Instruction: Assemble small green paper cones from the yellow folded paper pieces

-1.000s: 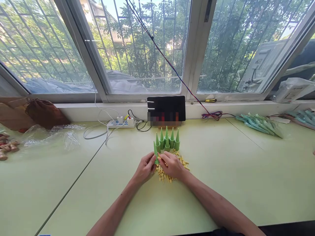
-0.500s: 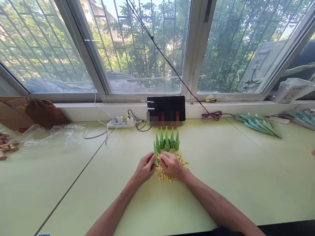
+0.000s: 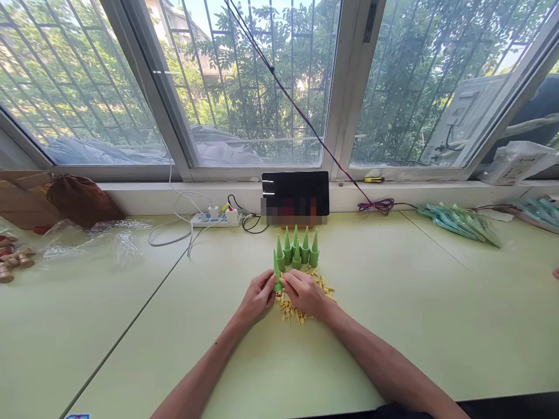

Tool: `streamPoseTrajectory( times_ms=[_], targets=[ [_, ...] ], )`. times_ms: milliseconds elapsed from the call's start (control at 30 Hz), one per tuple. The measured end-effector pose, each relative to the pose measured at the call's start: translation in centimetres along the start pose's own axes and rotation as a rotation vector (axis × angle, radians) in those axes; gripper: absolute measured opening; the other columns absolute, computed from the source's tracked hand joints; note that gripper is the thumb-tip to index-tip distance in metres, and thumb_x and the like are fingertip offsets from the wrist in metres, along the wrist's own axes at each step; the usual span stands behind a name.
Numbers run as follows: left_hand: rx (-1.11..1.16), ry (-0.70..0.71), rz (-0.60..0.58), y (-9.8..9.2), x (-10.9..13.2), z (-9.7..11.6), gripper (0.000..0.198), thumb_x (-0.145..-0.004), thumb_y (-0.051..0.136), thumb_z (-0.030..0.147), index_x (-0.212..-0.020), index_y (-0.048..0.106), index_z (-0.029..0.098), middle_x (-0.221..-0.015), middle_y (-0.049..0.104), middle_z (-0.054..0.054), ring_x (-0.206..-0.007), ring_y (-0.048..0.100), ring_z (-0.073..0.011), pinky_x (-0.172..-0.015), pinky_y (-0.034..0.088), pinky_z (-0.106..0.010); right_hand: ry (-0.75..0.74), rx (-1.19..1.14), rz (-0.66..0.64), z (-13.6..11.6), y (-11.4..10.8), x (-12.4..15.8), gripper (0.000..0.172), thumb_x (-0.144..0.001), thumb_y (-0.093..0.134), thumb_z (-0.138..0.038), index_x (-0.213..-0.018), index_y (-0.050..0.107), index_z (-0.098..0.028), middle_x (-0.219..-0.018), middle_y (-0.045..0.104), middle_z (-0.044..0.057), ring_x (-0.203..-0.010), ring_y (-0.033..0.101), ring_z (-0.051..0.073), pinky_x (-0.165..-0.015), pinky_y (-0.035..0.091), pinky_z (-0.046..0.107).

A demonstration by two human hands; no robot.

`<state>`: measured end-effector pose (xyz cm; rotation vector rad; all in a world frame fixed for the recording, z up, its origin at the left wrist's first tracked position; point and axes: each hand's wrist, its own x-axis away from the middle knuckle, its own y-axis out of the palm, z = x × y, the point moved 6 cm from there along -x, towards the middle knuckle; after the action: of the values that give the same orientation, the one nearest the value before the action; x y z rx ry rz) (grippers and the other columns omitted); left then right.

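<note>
My left hand (image 3: 259, 295) is closed around the base of a green pointed cone piece (image 3: 276, 269), which stands upright with its tip up. Beside it, my right hand (image 3: 303, 291) has its thumb and fingers pinched together close to that cone's lower part. A small yellow bit shows at the right fingertips, but most of it is hidden. Just beyond the hands, several similar green cones (image 3: 296, 247) stand upright in a cluster. Under and around my right hand lies a loose pile of small yellow pegs (image 3: 293, 311), partly covered by the hand.
A black-screened device (image 3: 296, 192) leans at the back against the sill. Left of it lie a power strip (image 3: 216, 218) and white cables. Green-blue plastic-wrapped pieces (image 3: 463, 223) lie at the right. A brown bag (image 3: 82, 201) and clear plastic (image 3: 94, 241) are at the left.
</note>
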<state>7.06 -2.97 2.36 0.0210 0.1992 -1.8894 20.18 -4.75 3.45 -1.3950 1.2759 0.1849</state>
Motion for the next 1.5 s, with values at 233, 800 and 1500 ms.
streamPoseTrajectory(
  times_ms=[233,800,1500],
  targets=[
    [-0.112,0.094,0.084,-2.1,-0.5,1.1,0.039,-0.091,0.060,0.053,-0.073,0.055,0.019,-0.059,0.042,0.006,-0.046,0.042,-0.0082,-0.044,0.035,-0.021,0.046,-0.028,0.041,0.5,-0.7,-0.1,0.028,-0.110,0.038,-0.034,-0.109,0.061,-0.018,-0.084,0.065,0.007,-0.070,0.062,0.018,-0.064,0.048,0.028],
    [-0.635,-0.069,0.279,-6.0,-0.8,0.2,0.016,-0.076,0.063,0.036,-0.077,0.068,0.021,-0.057,0.064,0.002,-0.051,0.055,-0.0158,-0.053,0.040,-0.025,0.094,0.031,0.006,1.1,-0.4,0.1,0.026,-0.108,0.042,-0.025,-0.095,0.064,-0.019,-0.083,0.064,0.005,-0.068,0.060,0.016,-0.060,0.043,0.026],
    [-0.647,0.049,0.570,-7.5,-0.4,1.1,0.032,-0.087,0.055,0.042,-0.064,0.058,0.020,-0.053,0.046,0.006,-0.052,0.041,-0.0121,-0.055,0.035,-0.024,-0.143,0.172,-0.332,-3.1,1.7,-0.4,0.010,-0.104,0.053,-0.019,-0.101,0.062,-0.018,-0.103,0.064,0.009,-0.092,0.056,0.022,-0.083,0.043,0.035]
  ],
)
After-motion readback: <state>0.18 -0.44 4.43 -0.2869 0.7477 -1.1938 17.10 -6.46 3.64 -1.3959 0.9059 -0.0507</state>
